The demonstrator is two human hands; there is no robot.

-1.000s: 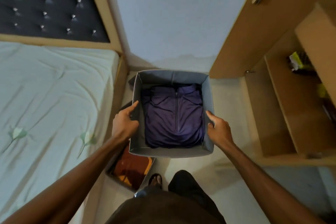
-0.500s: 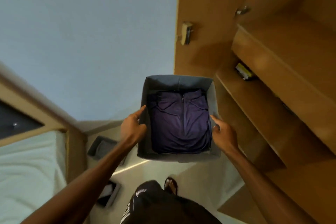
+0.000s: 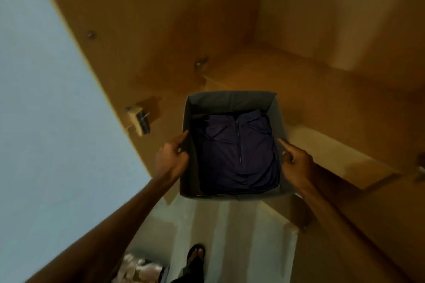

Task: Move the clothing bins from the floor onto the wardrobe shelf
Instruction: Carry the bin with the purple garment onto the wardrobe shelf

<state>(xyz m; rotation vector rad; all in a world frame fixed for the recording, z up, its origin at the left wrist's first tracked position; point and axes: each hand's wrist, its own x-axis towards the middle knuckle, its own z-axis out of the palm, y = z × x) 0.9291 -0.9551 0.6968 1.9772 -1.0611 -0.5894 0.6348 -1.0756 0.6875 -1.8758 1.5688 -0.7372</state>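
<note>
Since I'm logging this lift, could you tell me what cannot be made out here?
- Head view: the fingers of the left hand and right hand are hidden by the grey bin walls.
- Anything beneath the purple zip top is covered.
- The bin on the floor: blurred, cut by the bottom edge.

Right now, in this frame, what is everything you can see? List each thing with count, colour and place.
Bin: one, grey fabric, open top, held in mid-air at centre, in front of the wardrobe.
Folded garment: one, dark purple with a zip, inside the bin.
Wardrobe: one, brown wood, fills the upper and right part of the view.
Wardrobe shelf: one seen clearly, brown, just beyond the bin.
Wall: pale blue, left.
Floor: light, below the bin.
Second bin: one, pale contents, blurred, bottom edge on the floor.
Left hand: on the bin's left wall.
Right hand: on the bin's right wall.
Foot: one, in a dark sandal, bottom centre.
</note>
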